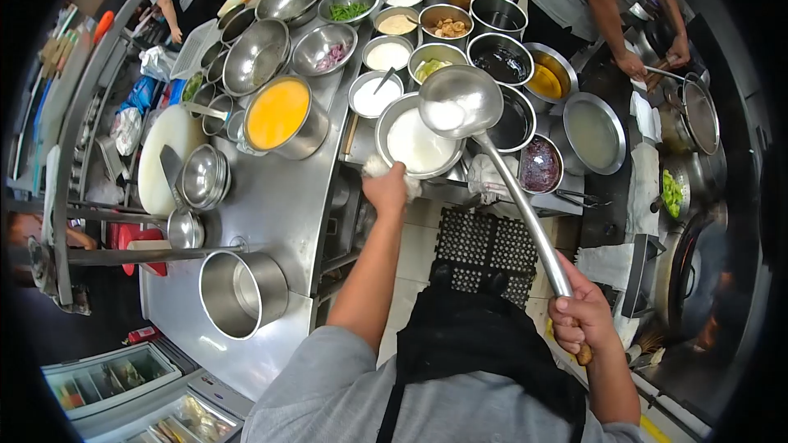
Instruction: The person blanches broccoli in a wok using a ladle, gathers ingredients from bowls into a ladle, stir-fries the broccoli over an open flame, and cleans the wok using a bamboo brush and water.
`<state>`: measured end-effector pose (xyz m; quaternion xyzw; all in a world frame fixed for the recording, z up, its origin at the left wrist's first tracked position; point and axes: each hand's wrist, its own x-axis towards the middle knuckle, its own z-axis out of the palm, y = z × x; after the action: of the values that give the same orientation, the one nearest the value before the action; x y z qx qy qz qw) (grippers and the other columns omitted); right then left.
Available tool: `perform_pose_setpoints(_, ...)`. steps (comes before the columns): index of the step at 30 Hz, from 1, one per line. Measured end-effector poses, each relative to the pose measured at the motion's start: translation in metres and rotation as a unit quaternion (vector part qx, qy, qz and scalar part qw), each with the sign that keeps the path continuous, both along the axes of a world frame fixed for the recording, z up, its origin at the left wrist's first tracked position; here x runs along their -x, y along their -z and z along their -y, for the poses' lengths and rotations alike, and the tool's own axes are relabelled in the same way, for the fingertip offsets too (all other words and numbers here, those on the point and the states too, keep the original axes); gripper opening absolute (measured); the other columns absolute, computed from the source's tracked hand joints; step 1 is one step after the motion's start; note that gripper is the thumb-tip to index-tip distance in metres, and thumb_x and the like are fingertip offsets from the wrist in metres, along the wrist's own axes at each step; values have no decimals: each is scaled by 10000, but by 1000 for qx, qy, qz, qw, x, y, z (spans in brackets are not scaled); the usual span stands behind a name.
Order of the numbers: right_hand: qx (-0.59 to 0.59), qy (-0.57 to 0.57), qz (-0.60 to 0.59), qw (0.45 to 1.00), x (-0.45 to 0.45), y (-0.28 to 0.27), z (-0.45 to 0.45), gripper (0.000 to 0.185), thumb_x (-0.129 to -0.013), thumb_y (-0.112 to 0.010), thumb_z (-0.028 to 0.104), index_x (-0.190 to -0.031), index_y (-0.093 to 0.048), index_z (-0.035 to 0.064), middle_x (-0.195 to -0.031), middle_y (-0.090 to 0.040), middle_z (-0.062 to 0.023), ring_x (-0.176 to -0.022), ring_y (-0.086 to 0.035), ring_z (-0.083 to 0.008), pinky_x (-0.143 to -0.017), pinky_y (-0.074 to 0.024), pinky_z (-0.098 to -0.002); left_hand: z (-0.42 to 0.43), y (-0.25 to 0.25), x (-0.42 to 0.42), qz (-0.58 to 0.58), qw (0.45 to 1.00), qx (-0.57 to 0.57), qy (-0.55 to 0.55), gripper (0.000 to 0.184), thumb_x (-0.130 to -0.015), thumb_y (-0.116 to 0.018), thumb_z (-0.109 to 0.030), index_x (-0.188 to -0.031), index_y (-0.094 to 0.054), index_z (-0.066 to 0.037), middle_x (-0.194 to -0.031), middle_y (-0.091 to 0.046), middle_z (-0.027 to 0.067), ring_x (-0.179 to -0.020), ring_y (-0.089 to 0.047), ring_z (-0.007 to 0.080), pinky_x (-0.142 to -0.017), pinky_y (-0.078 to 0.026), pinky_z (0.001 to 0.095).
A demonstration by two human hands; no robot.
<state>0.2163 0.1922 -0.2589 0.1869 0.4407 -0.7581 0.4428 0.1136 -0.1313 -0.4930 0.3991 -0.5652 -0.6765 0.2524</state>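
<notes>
My right hand (584, 316) is closed around the wooden-ended handle of a long steel ladle (462, 98). Its bowl hangs over the far rim of a metal pot (384, 141) of white stuff. With a white cloth (376, 166) bunched in its fingers, my left hand (386, 189) is at this pot's near rim; whether the fingers also grip the rim is hidden. Around the pot stand a smaller container of white powder (373, 101) with a spoon, one of chopped green pieces (431, 66), and pots of dark liquid (499, 57).
To the left, a steel counter (287, 213) carries a pot of orange liquid (279, 115), stacked bowls (205, 176) and an empty deep pot (244, 294). Stoves and a wok (698, 271) line the right side. A co-worker (591, 0) handles a pan at upper right.
</notes>
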Motion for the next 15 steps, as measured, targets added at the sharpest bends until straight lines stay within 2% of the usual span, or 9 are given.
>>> perform_pose_setpoints(2, 1, 25, 4, 1000, -2, -6, -5, 762, -835, -560, -8, -1483, -237, 227, -594, -412, -34, -348, -323, -67, -292, -306, -242, -9, 19, 1, -64, 997, -45, -26, 421, -660, -672, 8, -1050, -553, 109, -1008, -644, 146, -888, -620, 229, -811, -476, 338)
perform_pose_setpoints(4, -19, 43, -8, 999, -4, -9, -11, 774, -818, -576, -7, -1481, -241, 207, -554, -395, -28, -318, -287, -65, -270, -282, -245, -22, 9, 2, -44, 995, -49, -75, 426, -669, -676, -3, -1062, -546, 97, -1012, -641, 138, -894, -617, 225, -820, -470, 329)
perform_pose_setpoints(6, -5, 63, -36, 997, -6, -12, -14, 771, -816, -578, -8, -1482, -235, 173, -538, -386, -24, -310, -279, -65, -263, -268, -245, -33, -4, 1, -40, 992, -43, -113, 390, -698, -656, 18, -1065, -547, 93, -1033, -625, 141, -889, -622, 227, -776, -494, 345)
perform_pose_setpoints(8, -10, 81, -40, 996, -7, -18, -16, 786, -815, -583, -1, -1488, -209, 157, -535, -384, -26, -308, -283, -69, -261, -263, -247, -34, -13, -5, -38, 991, -55, -115, 392, -699, -651, 27, -1067, -531, 91, -1036, -619, 145, -897, -620, 229, -790, -492, 342)
perform_pose_setpoints(11, 12, 87, -50, 995, -11, -19, -28, 796, -815, -586, 7, -1492, -194, 158, -536, -384, -27, -306, -279, -68, -257, -261, -248, -34, -43, -7, -29, 995, -4, -100, 430, -684, -650, 38, -1080, -493, 101, -1051, -616, 157, -913, -623, 234, -814, -491, 341)
perform_pose_setpoints(14, 26, 89, -48, 995, -15, -21, -37, 799, -815, -587, 10, -1493, -191, 159, -538, -384, -28, -304, -276, -69, -252, -257, -250, -30, -51, -8, -18, 994, 46, -97, 433, -679, -644, 47, -1078, -489, 111, -1051, -618, 164, -915, -625, 235, -815, -492, 334)
perform_pose_setpoints(15, 21, 98, -56, 993, -17, -20, -42, 801, -814, -587, 10, -1493, -190, 158, -538, -383, -28, -302, -274, -69, -250, -253, -251, -24, -40, -6, -50, 994, 63, -79, 431, -663, -650, 38, -1059, -503, 123, -1018, -624, 164, -886, -628, 231, -794, -497, 337)
